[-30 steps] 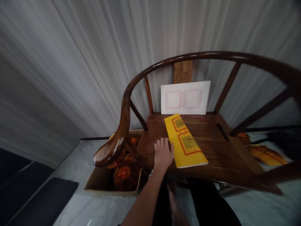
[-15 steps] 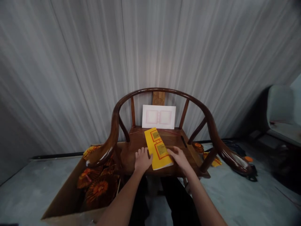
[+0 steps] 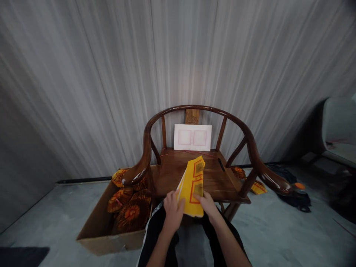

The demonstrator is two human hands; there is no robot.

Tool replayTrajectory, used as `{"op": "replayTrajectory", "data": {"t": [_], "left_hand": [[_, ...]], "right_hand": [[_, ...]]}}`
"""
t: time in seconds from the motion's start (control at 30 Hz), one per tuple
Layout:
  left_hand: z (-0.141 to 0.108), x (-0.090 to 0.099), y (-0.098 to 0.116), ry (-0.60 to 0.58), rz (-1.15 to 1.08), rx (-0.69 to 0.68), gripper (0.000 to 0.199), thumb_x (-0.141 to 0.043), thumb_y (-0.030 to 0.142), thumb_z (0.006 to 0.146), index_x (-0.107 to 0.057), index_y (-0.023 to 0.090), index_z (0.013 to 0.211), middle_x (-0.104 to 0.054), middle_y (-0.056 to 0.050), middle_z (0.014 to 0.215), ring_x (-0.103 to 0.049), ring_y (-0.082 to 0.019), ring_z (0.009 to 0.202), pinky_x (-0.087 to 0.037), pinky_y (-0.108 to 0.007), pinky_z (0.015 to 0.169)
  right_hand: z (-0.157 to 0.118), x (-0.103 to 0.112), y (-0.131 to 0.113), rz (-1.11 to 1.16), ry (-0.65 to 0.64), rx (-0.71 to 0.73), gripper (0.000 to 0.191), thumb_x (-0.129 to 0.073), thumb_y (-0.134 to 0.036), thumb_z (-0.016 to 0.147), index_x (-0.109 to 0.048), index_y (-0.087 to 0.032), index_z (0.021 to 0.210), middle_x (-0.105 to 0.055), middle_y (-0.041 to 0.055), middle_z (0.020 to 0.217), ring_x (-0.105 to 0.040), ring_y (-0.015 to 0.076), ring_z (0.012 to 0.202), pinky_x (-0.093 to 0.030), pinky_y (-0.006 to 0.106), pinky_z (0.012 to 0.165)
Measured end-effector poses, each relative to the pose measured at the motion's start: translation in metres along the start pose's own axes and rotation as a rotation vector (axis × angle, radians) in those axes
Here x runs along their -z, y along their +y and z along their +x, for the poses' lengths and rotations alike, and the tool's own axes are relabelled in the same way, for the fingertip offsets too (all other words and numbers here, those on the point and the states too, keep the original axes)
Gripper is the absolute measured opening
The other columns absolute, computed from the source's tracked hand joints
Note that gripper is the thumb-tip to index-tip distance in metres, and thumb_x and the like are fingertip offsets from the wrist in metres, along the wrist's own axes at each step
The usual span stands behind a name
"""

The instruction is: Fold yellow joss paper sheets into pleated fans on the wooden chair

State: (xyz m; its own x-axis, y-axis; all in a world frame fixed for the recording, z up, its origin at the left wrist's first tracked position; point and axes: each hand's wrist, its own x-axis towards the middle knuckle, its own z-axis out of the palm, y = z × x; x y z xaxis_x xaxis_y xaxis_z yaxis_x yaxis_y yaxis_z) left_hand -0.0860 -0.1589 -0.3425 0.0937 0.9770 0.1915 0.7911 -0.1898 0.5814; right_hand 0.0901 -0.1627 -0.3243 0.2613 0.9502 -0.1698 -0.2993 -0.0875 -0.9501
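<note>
The yellow papers [image 3: 190,187], a narrow stack with its lower end nearest the person, slant slightly over the front part of the seat; whether the underside touches the wood cannot be told. Their top face is bright yellow, printed with two red-outlined panels, each with a dull gold block inside, and white edges show along the left side, where the layers fan slightly apart. The left hand [image 3: 172,208] is partly closed on the lower left edge, thumb toward the top face and fingers bent along the side. The right hand [image 3: 207,204] grips the lower right edge, thumb lying over the nearer panel and the other fingers mostly hidden. To the left, a cardboard box [image 3: 111,243] holds orange-and-brown pleated rosettes [image 3: 132,215]. Around the stack spreads the brown wooden chair [image 3: 172,168], its glossy rail curving into two arms. A slim black object [image 3: 221,165] lies toward the right side of the seat. Farther back, a white sheet [image 3: 192,137] with two faint pink squares leans upright against the backrest, and behind everything rises a grey streaked wall [image 3: 180,55].
</note>
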Motion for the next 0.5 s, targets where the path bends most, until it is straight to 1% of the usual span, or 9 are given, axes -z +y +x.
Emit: {"op": "replayTrajectory", "data": {"t": [0.07,0.1,0.13,0.17,0.23,0.27,0.37,0.43,0.5], "left_hand": [[-0.041,-0.012,-0.001,0.281,-0.495,0.372,0.062,-0.057,0.041,0.091,-0.034,0.02,0.145,-0.048,-0.019,0.147,-0.054,-0.03,0.136,-0.048,-0.046,0.112],[-0.061,-0.018,0.001,0.382,-0.743,0.505,0.072,-0.061,0.042,0.088,-0.026,0.022,0.148,-0.043,-0.02,0.153,-0.055,-0.03,0.137,-0.051,-0.046,0.109],[-0.079,-0.022,0.005,0.389,-0.97,0.563,0.08,-0.067,0.044,0.086,-0.022,0.026,0.15,-0.042,-0.019,0.156,-0.057,-0.029,0.136,-0.054,-0.045,0.107],[-0.096,-0.025,0.011,0.349,-1.174,0.618,0.082,-0.07,0.045,0.084,-0.023,0.029,0.149,-0.049,-0.016,0.152,-0.063,-0.029,0.13,-0.058,-0.046,0.103],[-0.12,-0.025,0.025,0.143,-1.491,0.591,0.073,-0.076,0.045,0.081,-0.04,0.03,0.143,-0.063,-0.014,0.141,-0.07,-0.032,0.122,-0.06,-0.048,0.101],[-0.126,-0.022,0.031,0.081,-1.578,0.565,0.068,-0.079,0.044,0.078,-0.05,0.029,0.138,-0.068,-0.014,0.135,-0.072,-0.033,0.119,-0.061,-0.049,0.1],[-0.121,-0.003,0.041,0.072,-1.558,0.501,0.058,-0.087,0.042,0.07,-0.068,0.024,0.122,-0.076,-0.013,0.124,-0.074,-0.036,0.113,-0.061,-0.051,0.099],[-0.102,0.014,0.04,0.093,-1.412,0.435,0.055,-0.088,0.044,0.067,-0.073,0.021,0.115,-0.078,-0.012,0.119,-0.076,-0.035,0.108,-0.06,-0.05,0.1],[-0.077,0.032,0.035,0.143,-1.276,0.349,0.055,-0.089,0.046,0.065,-0.073,0.019,0.11,-0.08,-0.012,0.114,-0.077,-0.034,0.104,-0.061,-0.049,0.098]], "right_hand": [[-0.043,0.003,0.017,0.057,-0.05,-0.08,0.053,-0.091,-0.049,0.062,-0.079,-0.016,0.102,-0.081,0.0157,0.097,-0.078,0.0392,0.089,-0.061,0.055,0.085],[-0.063,0.003,0.028,0.107,-0.063,-0.121,0.059,-0.088,-0.054,0.067,-0.077,-0.016,0.11,-0.081,0.0163,0.103,-0.079,0.0385,0.092,-0.061,0.054,0.086],[-0.083,0.003,0.038,0.248,-0.047,-0.184,0.063,-0.089,-0.055,0.067,-0.075,-0.017,0.115,-0.081,0.0168,0.107,-0.078,0.0387,0.096,-0.061,0.054,0.089],[-0.1,0.002,0.048,0.359,-0.042,-0.229,0.066,-0.09,-0.055,0.067,-0.073,-0.018,0.119,-0.08,0.0165,0.112,-0.078,0.0383,0.101,-0.06,0.054,0.093],[-0.124,-0.003,0.066,0.516,-0.024,-0.269,0.066,-0.091,-0.054,0.068,-0.072,-0.021,0.12,-0.079,0.0149,0.118,-0.076,0.0374,0.108,-0.058,0.053,0.099],[-0.13,-0.007,0.071,0.557,-0.016,-0.266,0.065,-0.092,-0.054,0.067,-0.071,-0.022,0.12,-0.079,0.0138,0.119,-0.075,0.0371,0.11,-0.057,0.053,0.101],[-0.13,-0.018,0.072,0.586,-0.009,-0.22,0.067,-0.094,-0.054,0.063,-0.072,-0.024,0.119,-0.079,0.0118,0.119,-0.074,0.038,0.112,-0.057,0.054,0.1],[-0.119,-0.02,0.058,0.553,-0.038,-0.181,0.065,-0.093,-0.054,0.064,-0.073,-0.024,0.118,-0.078,0.0118,0.119,-0.073,0.0386,0.115,-0.058,0.054,0.098],[-0.102,-0.013,0.036,0.506,-0.051,-0.131,0.058,-0.094,-0.05,0.065,-0.075,-0.022,0.112,-0.079,0.0118,0.117,-0.072,0.0379,0.116,-0.058,0.053,0.098]]}}
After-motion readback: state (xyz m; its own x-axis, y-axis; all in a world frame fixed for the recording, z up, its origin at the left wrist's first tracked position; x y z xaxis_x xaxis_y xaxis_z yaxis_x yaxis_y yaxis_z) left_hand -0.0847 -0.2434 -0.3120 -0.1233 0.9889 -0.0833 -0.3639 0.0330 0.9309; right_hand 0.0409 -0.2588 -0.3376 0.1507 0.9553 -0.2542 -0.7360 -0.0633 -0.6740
